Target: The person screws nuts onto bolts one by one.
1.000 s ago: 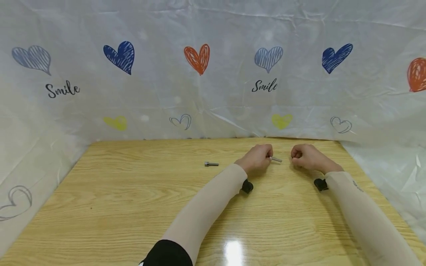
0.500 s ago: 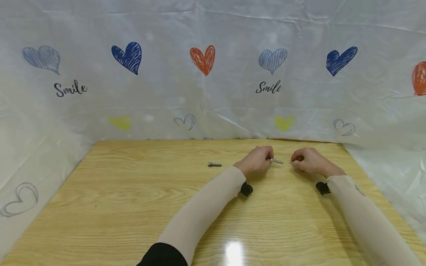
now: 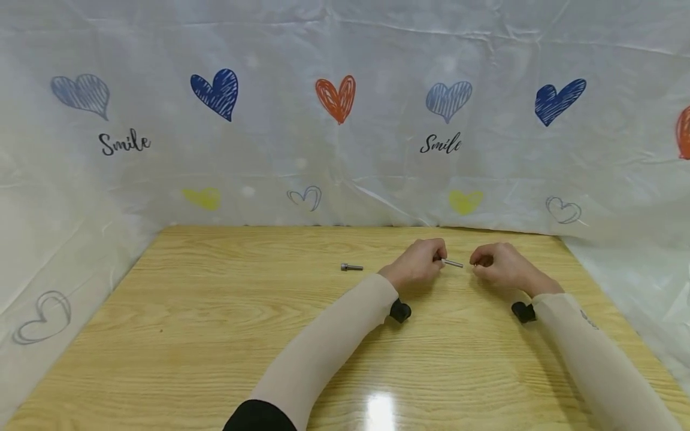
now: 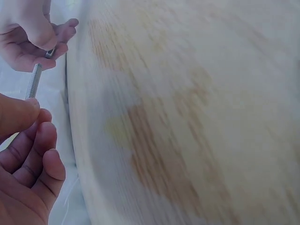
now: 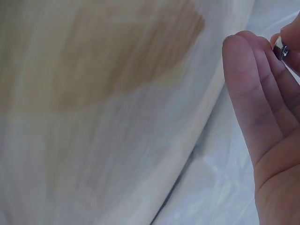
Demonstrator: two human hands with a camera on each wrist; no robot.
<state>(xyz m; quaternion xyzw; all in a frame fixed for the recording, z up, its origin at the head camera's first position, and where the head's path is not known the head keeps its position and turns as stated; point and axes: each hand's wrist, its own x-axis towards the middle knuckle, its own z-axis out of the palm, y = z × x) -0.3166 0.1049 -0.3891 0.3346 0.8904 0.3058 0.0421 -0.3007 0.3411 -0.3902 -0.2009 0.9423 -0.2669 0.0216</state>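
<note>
Between thumb and fingers, my left hand (image 3: 417,263) pinches a silver bolt (image 3: 453,263); its threaded end points toward the other hand, and its head is hidden. My right hand (image 3: 504,266) pinches a small shiny metal nut (image 5: 280,48) at its fingertips. In the left wrist view the nut lies just beyond the tip of the threaded shaft (image 4: 33,80), with a narrow gap between them. Both hands are held over the far right part of the wooden table. A second bolt (image 3: 352,267), with a round socket head, lies on the wood to the left of my left hand.
The wood-grain table (image 3: 215,335) runs back to a white sheet (image 3: 259,137) printed with hearts and "Smile". More sheeting borders the left and right sides. Each wrist carries a black camera mount (image 3: 400,311).
The gap between the bolt's tip and my right hand has narrowed. The nut now shows at my right fingertips. The whole head view has shifted slightly, and the second bolt stays put.
</note>
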